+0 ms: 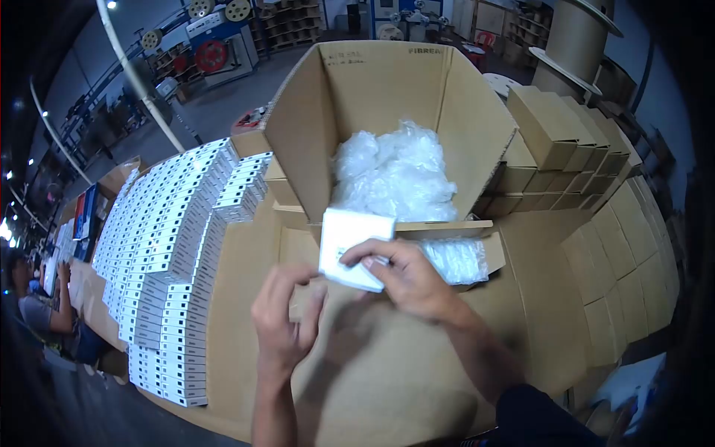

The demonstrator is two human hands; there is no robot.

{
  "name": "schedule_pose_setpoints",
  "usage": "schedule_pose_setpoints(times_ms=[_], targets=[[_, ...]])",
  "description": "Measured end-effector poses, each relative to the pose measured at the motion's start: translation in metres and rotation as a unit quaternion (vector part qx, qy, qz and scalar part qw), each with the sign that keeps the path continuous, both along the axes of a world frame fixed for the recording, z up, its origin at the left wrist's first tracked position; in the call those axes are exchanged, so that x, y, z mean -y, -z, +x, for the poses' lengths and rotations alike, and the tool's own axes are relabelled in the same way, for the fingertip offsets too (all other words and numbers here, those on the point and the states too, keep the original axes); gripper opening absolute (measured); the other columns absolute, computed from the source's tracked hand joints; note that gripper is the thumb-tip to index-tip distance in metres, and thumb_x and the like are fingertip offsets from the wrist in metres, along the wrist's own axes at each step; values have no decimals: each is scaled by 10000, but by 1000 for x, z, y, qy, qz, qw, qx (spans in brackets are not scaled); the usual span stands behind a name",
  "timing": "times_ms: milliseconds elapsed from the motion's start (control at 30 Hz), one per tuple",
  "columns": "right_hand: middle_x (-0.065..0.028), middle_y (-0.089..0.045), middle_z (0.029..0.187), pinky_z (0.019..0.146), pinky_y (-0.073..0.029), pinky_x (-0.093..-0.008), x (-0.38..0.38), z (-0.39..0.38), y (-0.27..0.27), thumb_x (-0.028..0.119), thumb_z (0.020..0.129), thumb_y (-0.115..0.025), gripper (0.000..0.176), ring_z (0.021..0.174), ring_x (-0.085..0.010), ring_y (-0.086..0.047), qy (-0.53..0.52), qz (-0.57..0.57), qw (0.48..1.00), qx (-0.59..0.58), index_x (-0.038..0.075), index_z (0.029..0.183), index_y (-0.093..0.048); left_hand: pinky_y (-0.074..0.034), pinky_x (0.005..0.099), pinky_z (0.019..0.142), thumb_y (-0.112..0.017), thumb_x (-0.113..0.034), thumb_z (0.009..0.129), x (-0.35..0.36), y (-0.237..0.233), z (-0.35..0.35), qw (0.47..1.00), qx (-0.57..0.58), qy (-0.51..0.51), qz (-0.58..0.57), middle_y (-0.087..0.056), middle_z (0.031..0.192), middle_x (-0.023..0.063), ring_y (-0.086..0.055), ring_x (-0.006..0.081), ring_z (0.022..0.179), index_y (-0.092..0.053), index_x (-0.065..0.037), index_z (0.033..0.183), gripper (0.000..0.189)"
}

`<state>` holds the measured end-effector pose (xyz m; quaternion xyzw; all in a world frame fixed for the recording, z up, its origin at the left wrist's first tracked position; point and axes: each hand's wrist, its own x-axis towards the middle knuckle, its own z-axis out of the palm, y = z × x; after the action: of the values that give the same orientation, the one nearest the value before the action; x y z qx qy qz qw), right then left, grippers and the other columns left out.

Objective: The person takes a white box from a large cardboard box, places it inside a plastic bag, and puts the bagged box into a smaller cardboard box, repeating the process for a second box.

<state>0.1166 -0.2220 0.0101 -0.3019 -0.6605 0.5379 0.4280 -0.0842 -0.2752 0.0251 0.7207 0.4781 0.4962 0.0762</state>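
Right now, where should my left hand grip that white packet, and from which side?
Pinch the white packet by its bare upper-left corner, coming in from the left. It looks flat, and the right hand covers its lower-right edge, leaving that corner free.

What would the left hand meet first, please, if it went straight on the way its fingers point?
Probably the flat white square packet pinched in the right hand: the left hand points forward towards its lower edge. Depth is unclear, so it might pass beneath to the brown cardboard box.
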Motion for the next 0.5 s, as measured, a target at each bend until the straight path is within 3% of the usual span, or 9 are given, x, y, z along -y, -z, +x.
schedule_pose_setpoints(times_ms=[33,100,133,167,233,333,433,500], targets=[[-96,-668,1104,696,-642,-278,-8,16,-13,5,1030,-506,233,900,-123,-680,45,68,995,55,38,1123,-717,-552,366,761,-757,-62,874,-18,-3,6,1000,10,4,-10,-689,916,140,-688,267,826,-690,16,1006,168],[-127,-651,998,709,-606,-324,-21,37,-27,-1,995,-533,231,847,-189,-683,169,87,980,63,59,1073,-742,-544,339,723,-761,-57,872,-67,-11,24,998,-46,28,13,-696,826,147,-675,240,734,-688,34,980,159],[-169,-622,955,753,-557,-374,-34,53,-36,17,975,-558,215,832,-281,-662,242,258,914,199,58,1069,-747,-547,350,721,-769,-65,865,-95,-11,32,996,-68,45,-18,-704,829,158,-690,257,744,-694,29,977,165],[-217,-620,986,801,-515,-422,-44,58,-40,29,953,-586,212,866,-371,-636,256,217,928,162,69,1084,-747,-550,361,719,-776,-72,857,-124,-6,39,993,-91,59,-50,-712,833,168,-704,274,755,-701,25,974,170],[-233,-629,1008,813,-520,-437,-63,67,-46,29,939,-605,206,904,-388,-639,303,302,887,175,74,1082,-746,-562,418,726,-794,-92,835,-181,24,53,988,-137,45,-63,-724,833,187,-728,333,794,-723,10,961,177],[-151,-634,978,710,-511,-351,-85,76,-47,75,949,-648,193,826,-250,-636,322,316,869,205,98,1106,-758,-565,473,759,-775,-87,832,-216,46,69,964,-262,47,-17,-731,823,202,-731,377,821,-736,13,941,153],[-163,-639,964,733,-512,-377,-106,76,-35,67,931,-665,196,839,-279,-638,319,345,870,148,93,1101,-758,-554,484,828,-746,-59,834,-230,51,74,939,-294,40,-172,-734,909,220,-720,395,905,-738,27,953,147],[-194,-643,970,786,-512,-416,-113,78,-32,36,899,-669,212,870,-338,-637,312,366,864,147,85,1087,-753,-535,479,849,-716,-48,845,-235,48,65,957,-236,61,-155,-712,975,238,-697,408,934,-739,37,979,159]])
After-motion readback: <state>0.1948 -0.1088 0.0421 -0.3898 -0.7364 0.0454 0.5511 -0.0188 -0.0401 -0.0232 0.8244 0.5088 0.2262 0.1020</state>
